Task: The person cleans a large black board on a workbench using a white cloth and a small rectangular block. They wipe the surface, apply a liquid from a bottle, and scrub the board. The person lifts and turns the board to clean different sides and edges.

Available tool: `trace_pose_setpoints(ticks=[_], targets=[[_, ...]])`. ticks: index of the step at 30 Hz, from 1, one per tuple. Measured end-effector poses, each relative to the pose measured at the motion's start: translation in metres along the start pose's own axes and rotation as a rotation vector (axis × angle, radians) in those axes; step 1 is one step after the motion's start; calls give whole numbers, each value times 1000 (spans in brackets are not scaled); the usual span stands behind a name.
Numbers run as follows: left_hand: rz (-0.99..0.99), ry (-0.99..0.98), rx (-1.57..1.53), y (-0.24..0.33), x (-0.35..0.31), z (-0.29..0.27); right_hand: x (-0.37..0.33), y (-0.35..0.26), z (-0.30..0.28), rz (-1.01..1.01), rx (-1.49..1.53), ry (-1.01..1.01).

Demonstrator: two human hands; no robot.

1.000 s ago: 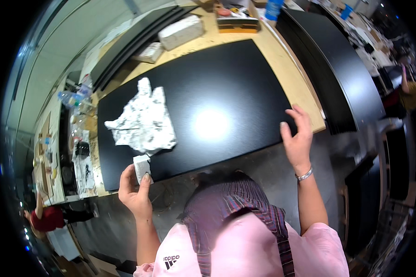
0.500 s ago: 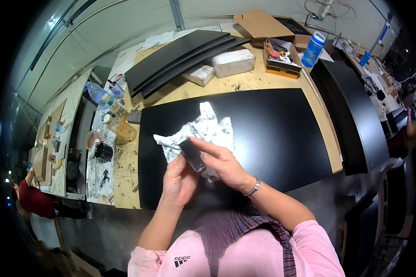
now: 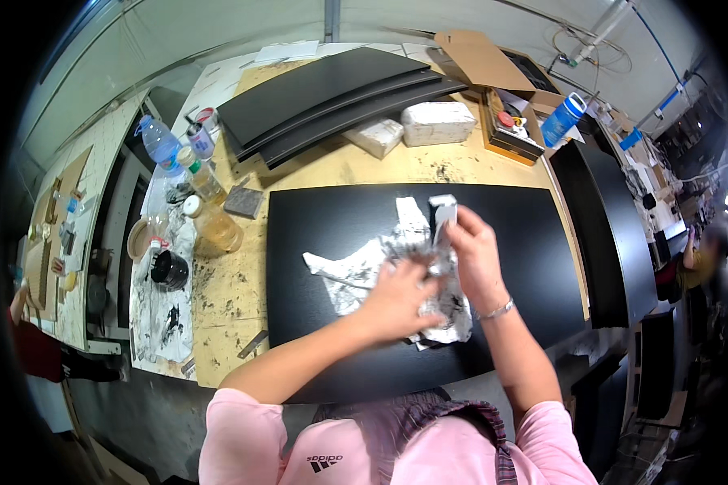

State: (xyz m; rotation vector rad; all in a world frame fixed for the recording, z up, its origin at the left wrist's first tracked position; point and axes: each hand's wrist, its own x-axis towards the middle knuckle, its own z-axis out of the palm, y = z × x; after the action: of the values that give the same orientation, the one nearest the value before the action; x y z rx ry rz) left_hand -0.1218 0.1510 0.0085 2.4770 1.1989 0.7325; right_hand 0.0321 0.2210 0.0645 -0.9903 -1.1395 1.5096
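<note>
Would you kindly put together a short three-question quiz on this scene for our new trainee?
1. Which hand holds the small rectangular block with a white face and a dark side?
2. True or false: the crumpled white cloth with black stains lies on the flat, rectangular black panel.
3. How many scuffed, whitish rectangular bricks sit by the stacked dark boards?

Key:
1. The right hand.
2. True.
3. Two.

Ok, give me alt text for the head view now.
A person's right hand holds a small block, while the left hand, blurred, is spread over a stained white cloth on a black panel. Bottles stand at left.
</note>
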Motion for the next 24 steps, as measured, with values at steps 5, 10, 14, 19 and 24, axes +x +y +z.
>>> trace_pose_setpoints(ticks=[5, 10, 14, 19, 24], targets=[[103, -213, -1, -3, -33, -10, 85, 36, 58, -462, -809, 74], [-14, -196, 54, -10, -90, -52, 119, 83, 185, -562, -1065, -28], [-10, -176, 116, -11, -99, -51, 134, 121, 240, -627, -1113, -94], [-67, -187, 137, -7, -100, -53, 142, 123, 211, -526, -1132, -67], [-87, -178, 129, -3, -102, -50, 153, 80, 66, -460, -1346, 162]])
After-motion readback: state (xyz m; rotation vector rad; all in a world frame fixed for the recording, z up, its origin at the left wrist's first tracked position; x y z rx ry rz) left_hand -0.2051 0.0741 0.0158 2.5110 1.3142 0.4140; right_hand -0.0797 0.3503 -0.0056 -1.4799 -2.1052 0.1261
